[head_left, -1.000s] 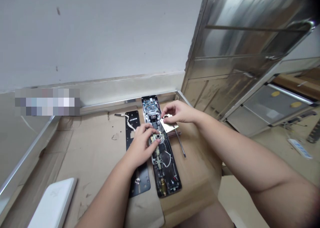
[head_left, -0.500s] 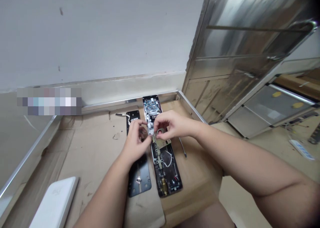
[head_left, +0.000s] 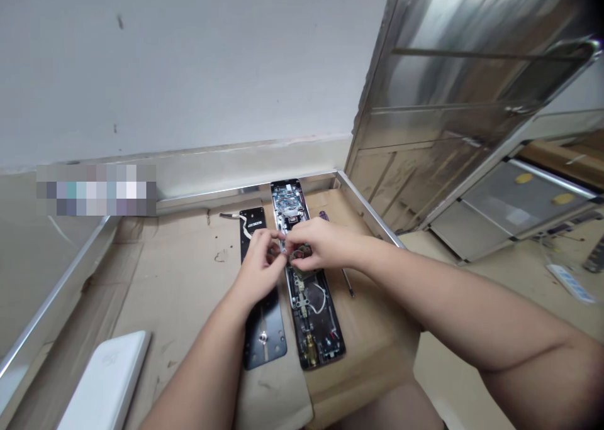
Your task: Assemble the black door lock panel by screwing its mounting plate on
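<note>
An opened black door-lock body (head_left: 315, 329) lies lengthwise on the cardboard, with a circuit board (head_left: 287, 202) at its far end. Over its middle, my left hand (head_left: 258, 268) and my right hand (head_left: 321, 244) meet, fingertips pinching a small brownish wired part (head_left: 300, 253). The part is mostly hidden by my fingers. Left of the body lies a black metal back plate (head_left: 263, 337), with a white ribbon cable (head_left: 245, 227) at its far end. A thin screwdriver (head_left: 348, 283) lies to the right, partly under my right forearm.
Cardboard (head_left: 189, 279) covers the surface inside a metal frame edge (head_left: 245, 191). A white flat panel (head_left: 106, 380) lies at the near left. A white wall rises behind, and a stainless steel door (head_left: 453, 84) stands at the right.
My right hand has moved left from beside the body, and the metal plate it held no longer shows. Both hands now meet over the lock body. The screwdriver's dark handle has come into view.
</note>
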The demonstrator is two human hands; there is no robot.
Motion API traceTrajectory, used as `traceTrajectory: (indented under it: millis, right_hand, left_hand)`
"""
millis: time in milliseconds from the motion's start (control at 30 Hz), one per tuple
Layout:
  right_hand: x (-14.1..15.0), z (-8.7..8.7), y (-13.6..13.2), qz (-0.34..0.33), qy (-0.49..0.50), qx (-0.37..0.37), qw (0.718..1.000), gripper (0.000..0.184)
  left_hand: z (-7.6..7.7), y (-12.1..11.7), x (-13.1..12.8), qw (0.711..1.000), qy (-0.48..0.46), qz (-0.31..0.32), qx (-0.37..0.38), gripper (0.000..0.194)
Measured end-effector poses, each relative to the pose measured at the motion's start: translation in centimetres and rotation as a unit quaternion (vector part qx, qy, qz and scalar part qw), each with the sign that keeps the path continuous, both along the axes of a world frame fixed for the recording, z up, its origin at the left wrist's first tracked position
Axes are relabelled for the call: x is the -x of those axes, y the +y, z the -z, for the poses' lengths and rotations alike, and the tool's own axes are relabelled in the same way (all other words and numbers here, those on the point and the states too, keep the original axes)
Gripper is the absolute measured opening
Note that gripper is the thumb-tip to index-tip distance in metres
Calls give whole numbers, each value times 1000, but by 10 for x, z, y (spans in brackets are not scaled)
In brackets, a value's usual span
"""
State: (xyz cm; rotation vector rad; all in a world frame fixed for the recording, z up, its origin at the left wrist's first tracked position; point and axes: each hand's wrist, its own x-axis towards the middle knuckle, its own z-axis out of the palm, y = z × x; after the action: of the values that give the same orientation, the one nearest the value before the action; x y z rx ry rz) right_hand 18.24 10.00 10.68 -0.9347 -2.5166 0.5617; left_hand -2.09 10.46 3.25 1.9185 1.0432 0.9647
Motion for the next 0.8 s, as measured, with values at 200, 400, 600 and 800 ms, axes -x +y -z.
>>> traceTrajectory:
  millis: [200, 400, 600, 800]
  right_hand:
    - [0, 2, 1, 5, 0, -35, 999, 8]
    - [-3, 0, 3, 18, -25, -30, 999, 5]
    - [-6, -3, 4, 16, -41, -5, 999, 5]
    - [-8, -7, 5, 5, -51, 25, 998, 6]
  left_hand:
    - [-2, -1, 0, 1000, 15, 7, -6, 22]
    - [-8, -2, -1, 1000, 23, 9, -11, 19]
    - [-8, -3, -1, 1000, 26, 7, -3, 19]
    - [-8, -3, -2, 999, 33, 2, 9, 19]
